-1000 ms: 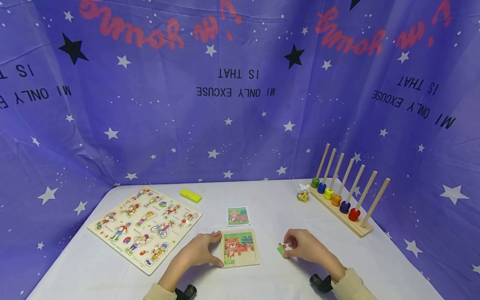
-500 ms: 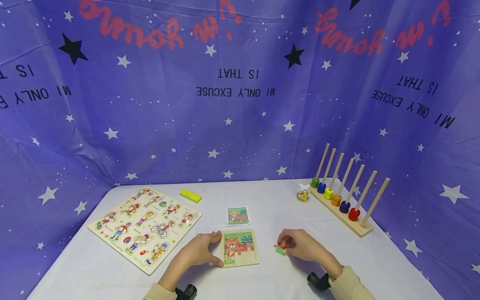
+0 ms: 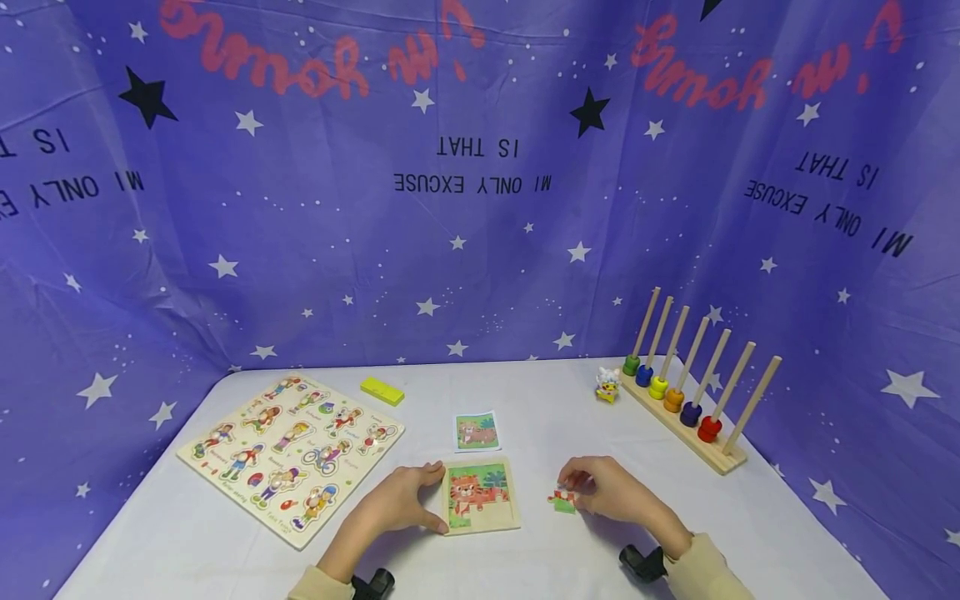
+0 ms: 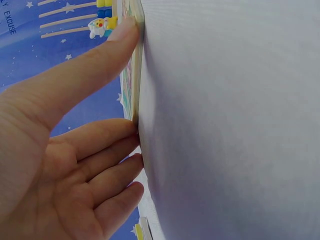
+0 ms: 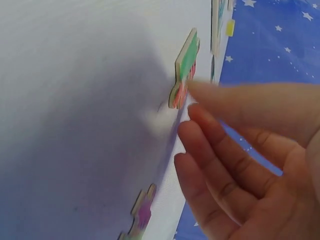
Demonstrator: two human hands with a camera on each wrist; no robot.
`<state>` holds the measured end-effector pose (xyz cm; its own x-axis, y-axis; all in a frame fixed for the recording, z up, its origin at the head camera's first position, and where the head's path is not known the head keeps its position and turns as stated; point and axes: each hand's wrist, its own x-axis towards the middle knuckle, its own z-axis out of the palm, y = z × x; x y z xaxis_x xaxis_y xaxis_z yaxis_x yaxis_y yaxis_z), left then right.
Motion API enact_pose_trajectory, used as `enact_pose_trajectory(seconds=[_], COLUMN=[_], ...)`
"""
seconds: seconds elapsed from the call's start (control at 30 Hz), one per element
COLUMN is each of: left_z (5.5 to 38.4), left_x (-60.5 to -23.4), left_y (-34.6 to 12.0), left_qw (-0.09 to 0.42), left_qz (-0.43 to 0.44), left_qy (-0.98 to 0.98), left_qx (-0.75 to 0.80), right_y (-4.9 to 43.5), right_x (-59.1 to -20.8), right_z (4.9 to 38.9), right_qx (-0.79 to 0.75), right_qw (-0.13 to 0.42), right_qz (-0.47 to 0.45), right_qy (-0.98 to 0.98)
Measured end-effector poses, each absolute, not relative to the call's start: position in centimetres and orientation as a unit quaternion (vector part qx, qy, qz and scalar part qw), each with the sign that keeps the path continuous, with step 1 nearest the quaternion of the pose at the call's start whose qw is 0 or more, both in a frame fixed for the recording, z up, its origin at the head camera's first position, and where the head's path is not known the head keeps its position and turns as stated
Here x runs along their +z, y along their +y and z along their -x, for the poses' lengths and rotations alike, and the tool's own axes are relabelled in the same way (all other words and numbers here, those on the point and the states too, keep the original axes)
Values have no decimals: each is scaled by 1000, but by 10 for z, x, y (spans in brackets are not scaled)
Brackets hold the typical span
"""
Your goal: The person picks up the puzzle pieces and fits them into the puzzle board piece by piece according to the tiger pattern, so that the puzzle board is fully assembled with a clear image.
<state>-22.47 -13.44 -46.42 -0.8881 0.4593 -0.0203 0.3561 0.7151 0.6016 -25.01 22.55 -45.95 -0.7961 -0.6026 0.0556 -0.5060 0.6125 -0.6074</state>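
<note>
In the head view, my left hand (image 3: 408,500) holds the left side of a square wooden puzzle board (image 3: 513,500), thumb at the near corner and index finger toward the far one. The board carries an orange tiger picture with a bare wooden gap at its lower right. Right of the board, my right hand (image 3: 611,492) pinches a green and red-orange jigsaw piece (image 3: 562,502) low over the tablecloth. The right wrist view shows my thumb tip against that piece (image 5: 186,70); the index finger is mostly hidden. Another jigsaw piece, with purple on it (image 5: 142,212), lies nearby, hidden in the head view.
A small tiger picture card (image 3: 476,432) lies behind the board. At left are a large peg puzzle (image 3: 292,454) and a yellow block (image 3: 382,391). A small figurine (image 3: 607,384) and a wooden stacking rack (image 3: 682,421) with coloured rings stand at right.
The jigsaw piece has been turned in my right fingers, and that hand shifted slightly left, then a little back. My left hand and the puzzle board have stayed put.
</note>
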Motion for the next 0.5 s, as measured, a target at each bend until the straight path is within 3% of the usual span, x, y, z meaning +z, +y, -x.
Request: enact_pose_trajectory(seconds=[0.5], left_z=[225], left_x=[-464], left_y=[-135], left_qw=[89], left_qz=[-219], left_qy=[921], left_qx=[311], right_y=[219], right_x=[-461], right_z=[249], right_qx=[-315], right_qw=[84], right_qz=[280], right_qy=[903])
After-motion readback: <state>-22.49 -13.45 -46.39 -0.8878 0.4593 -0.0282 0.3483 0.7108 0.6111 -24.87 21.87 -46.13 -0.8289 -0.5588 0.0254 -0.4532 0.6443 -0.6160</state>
